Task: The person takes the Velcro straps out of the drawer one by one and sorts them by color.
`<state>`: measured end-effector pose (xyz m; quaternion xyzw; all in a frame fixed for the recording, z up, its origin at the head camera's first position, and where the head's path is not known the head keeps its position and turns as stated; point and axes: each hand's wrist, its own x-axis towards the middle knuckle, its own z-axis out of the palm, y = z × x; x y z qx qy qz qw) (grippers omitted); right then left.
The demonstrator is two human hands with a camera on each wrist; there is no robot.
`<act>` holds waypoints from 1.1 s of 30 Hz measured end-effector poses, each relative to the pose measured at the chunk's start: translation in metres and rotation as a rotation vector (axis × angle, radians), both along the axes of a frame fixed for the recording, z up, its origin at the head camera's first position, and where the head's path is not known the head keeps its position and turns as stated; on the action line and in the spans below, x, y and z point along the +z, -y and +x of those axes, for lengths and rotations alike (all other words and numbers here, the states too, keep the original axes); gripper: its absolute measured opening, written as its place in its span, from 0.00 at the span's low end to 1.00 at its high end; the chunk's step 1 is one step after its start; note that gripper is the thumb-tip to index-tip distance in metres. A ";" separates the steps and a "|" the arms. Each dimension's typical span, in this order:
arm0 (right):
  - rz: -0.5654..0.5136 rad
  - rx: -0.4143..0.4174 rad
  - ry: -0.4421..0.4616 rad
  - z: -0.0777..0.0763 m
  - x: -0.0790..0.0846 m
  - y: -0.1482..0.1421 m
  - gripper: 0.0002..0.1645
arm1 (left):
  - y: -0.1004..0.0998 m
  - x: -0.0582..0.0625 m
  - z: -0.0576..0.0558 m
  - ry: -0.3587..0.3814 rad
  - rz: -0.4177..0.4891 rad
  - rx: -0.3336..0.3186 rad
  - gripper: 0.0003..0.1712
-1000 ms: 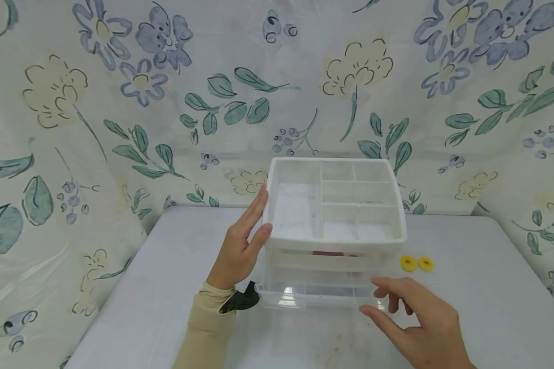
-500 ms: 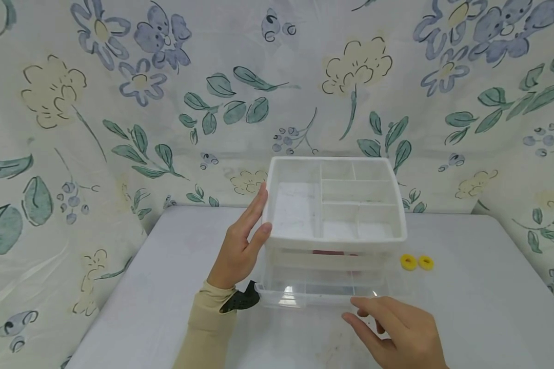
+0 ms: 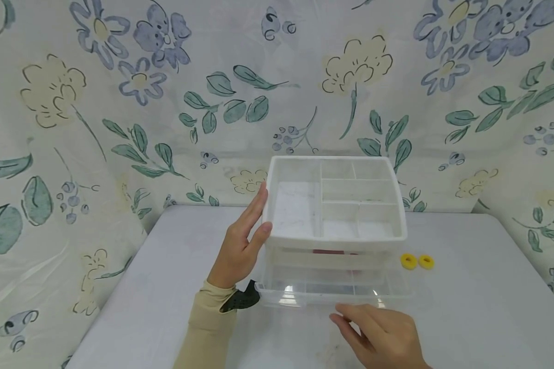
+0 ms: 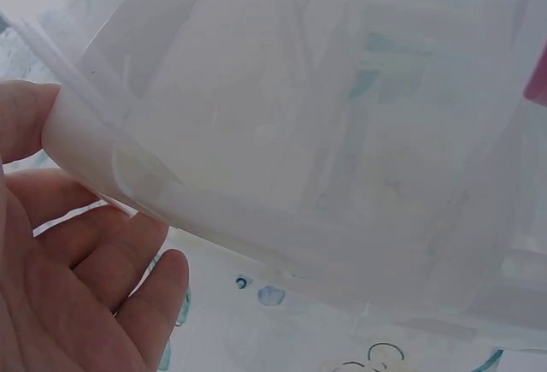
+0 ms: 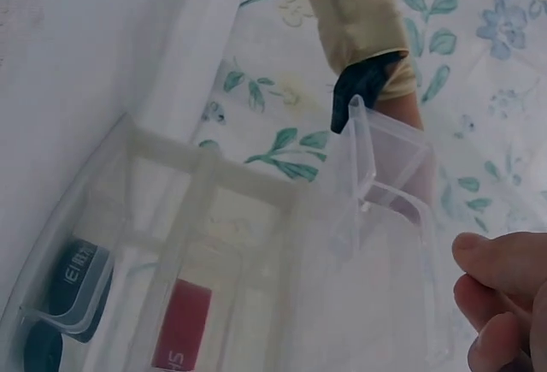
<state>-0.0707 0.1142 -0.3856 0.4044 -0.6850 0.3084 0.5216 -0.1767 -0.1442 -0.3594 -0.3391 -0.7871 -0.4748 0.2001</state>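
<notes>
A white desk organizer [image 3: 293, 205] with a divided top tray stands mid-table. Beneath the tray, a clear drawer [image 3: 323, 297] juts out toward me. My left hand [image 3: 241, 246] rests against the organizer's left side, fingers extended and thumb near the front corner; the left wrist view shows thumb and fingers at the edge of the translucent wall [image 4: 256, 175]. Just in front of the drawer, my right hand [image 3: 383, 330] hovers with its fingers loosely bent, thumb near the index finger, holding nothing. In the right wrist view, a red lettered item [image 5: 182, 325] shows through the clear plastic.
Two yellow rings [image 3: 408, 262] lie on the white table [image 3: 480, 287] to the organizer's right. A dark lettered item [image 5: 77, 286] also shows through the plastic. Behind the table hangs a floral cloth [image 3: 166, 138]. A black strap [image 3: 242, 298] is on the left wrist.
My right hand has moved left and slightly down along the drawer's front, its thumb and index finger drawing closer together. The left hand and organizer have stayed in place.
</notes>
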 end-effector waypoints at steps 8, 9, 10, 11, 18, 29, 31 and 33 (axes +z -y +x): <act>-0.022 -0.060 -0.010 -0.004 -0.010 0.002 0.18 | 0.000 0.000 0.000 0.000 -0.009 0.003 0.34; -0.022 -0.072 0.001 -0.004 -0.012 0.003 0.19 | 0.000 0.000 0.000 -0.003 -0.011 0.003 0.34; -0.022 -0.083 0.013 -0.003 -0.013 0.003 0.19 | 0.001 0.000 0.000 -0.006 -0.012 0.001 0.34; -0.022 -0.091 0.024 -0.003 -0.014 0.003 0.19 | 0.001 0.000 -0.001 -0.008 -0.012 0.000 0.34; -0.058 -0.111 0.059 -0.004 -0.018 0.005 0.19 | 0.001 0.000 0.000 -0.002 -0.015 -0.013 0.34; -0.064 -0.151 0.107 -0.014 -0.019 0.004 0.19 | 0.003 0.002 0.001 0.036 -0.018 -0.038 0.34; -0.055 -0.164 0.145 -0.016 -0.020 0.003 0.19 | 0.003 0.002 0.001 0.035 -0.019 -0.040 0.34; -0.043 -0.178 0.178 -0.019 -0.022 0.001 0.19 | 0.004 0.002 0.001 0.036 -0.019 -0.040 0.35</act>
